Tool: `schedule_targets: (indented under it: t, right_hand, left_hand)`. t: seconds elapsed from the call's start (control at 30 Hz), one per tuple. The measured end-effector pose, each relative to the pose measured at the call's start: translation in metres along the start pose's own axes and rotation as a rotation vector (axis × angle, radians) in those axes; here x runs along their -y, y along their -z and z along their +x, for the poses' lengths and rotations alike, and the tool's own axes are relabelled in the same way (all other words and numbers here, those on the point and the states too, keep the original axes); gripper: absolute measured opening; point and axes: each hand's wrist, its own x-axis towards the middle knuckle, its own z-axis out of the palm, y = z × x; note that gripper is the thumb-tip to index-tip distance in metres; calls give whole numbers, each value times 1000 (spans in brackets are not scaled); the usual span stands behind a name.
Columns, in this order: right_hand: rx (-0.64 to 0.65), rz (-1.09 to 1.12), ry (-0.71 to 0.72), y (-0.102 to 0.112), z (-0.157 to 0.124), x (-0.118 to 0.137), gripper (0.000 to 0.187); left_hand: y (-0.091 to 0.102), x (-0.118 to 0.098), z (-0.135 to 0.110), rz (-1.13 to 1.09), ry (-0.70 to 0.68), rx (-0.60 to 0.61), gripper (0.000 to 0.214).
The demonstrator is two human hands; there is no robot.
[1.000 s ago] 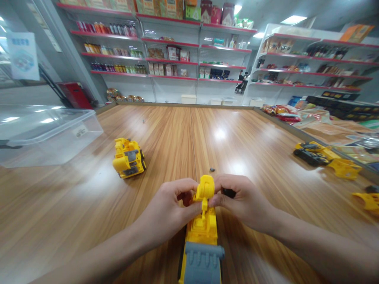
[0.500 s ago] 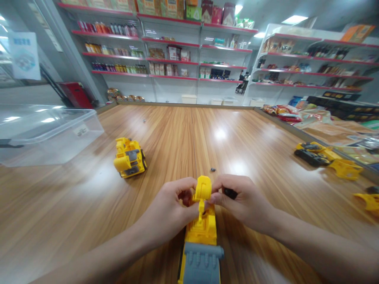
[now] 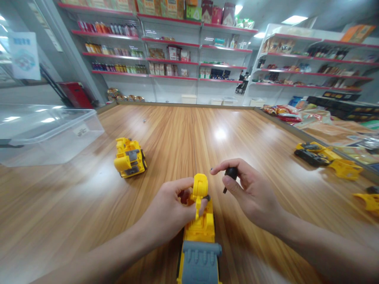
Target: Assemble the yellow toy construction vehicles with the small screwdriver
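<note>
A yellow toy truck (image 3: 200, 236) with a grey front part lies on the wooden table (image 3: 177, 134) right in front of me. My left hand (image 3: 170, 209) is closed, pinching the truck's small yellow upright piece (image 3: 199, 185) between thumb and fingers. My right hand (image 3: 248, 193) hovers just to the right of that piece, apart from the truck, and holds a small black screwdriver (image 3: 229, 174) between thumb and fingers. A tiny dark screw (image 3: 212, 169) lies on the table just beyond my hands.
A second yellow toy truck (image 3: 129, 157) stands to the left. A clear plastic bin (image 3: 44, 134) sits at the far left. More yellow and black toy parts (image 3: 322, 156) lie at the right edge. Store shelves (image 3: 171, 51) line the back.
My right hand has let go of the yellow piece and lifted up and to the right with the black screwdriver. My left hand keeps its pinch on the piece.
</note>
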Motion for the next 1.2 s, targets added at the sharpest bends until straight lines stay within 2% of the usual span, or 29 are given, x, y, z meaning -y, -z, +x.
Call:
schedule_targets:
  t: [0.07, 0.17, 0.23, 0.3, 0.4, 0.57, 0.87, 1.2]
  right_hand:
    - [-42, 84, -36, 0, 1, 2, 11]
    - [-59, 211, -84, 0, 2, 3, 19]
    - [0, 157, -113, -1, 1, 3, 16]
    - [112, 64, -120, -2, 0, 1, 11]
    - [223, -17, -88, -4, -1, 0, 17]
    - [147, -132, -45, -4, 1, 4, 10]
    - [188, -172, 2, -6, 0, 5, 8]
    - [186, -162, 85, -2, 0, 4, 8]
  left_hand:
    - [-1, 2, 1, -36, 1, -6, 11]
    - [-1, 3, 3, -95, 8, -24, 8]
    - [-1, 3, 4, -134, 36, -38, 7]
    - [0, 4, 5, -178, 63, -57, 8]
    - [1, 6, 7, -236, 76, -67, 9]
    - [1, 3, 6, -270, 80, -52, 6]
    - [-1, 12, 6, -321, 95, -30, 14]
    - [2, 0, 2, -289, 89, 12, 17]
